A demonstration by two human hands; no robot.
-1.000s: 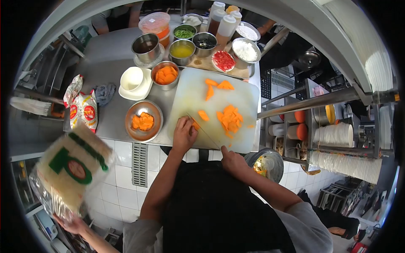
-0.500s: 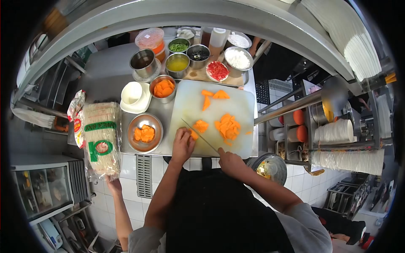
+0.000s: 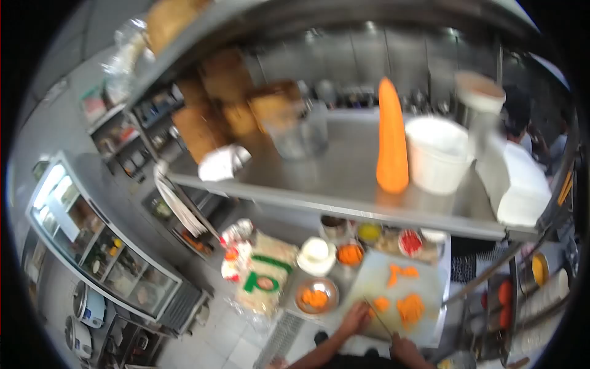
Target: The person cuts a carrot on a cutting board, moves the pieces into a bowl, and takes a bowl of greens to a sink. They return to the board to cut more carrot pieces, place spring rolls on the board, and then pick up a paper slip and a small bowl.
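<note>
Far L of frame, a glass-door fridge (image 3: 104, 246). Lower ctr-left: noodle bag (image 3: 264, 277), lying on the table by the metal bowl (image 3: 299, 299) w/ carrot chunks (image 3: 314, 298) in it.

Bottom ctr, left hand (image 3: 356, 318): fingers drawn together, pinching a carrot piece (image 3: 370, 312) at the near-left part of the cutting board (image 3: 369, 277); exact fingertip pos. too blurry to tell. Best to curl tips under & lead w/ knuckles, b/c the blade is v. close.

Just R of it, the knife (image 3: 381, 321) slants from the fingers down to the right hand (image 3: 404, 350), which is closed round the handle end; grip detail can't be seen. Keep the blade upright, use short, even strokes & lift only a bit; a flat cut face down should stop the piece rolling.

Small carrot pile (image 3: 381, 304) sits just beyond the blade, a larger heap (image 3: 410, 309) further R on the board; both are best kept out of the knife's path. More carrot slices (image 3: 402, 271) lie nr the board's far side.

Upper ctr-right, a whole carrot (image 3: 392, 141) is on the shelf (image 3: 344, 166), beside a white tub (image 3: 437, 160).
</note>
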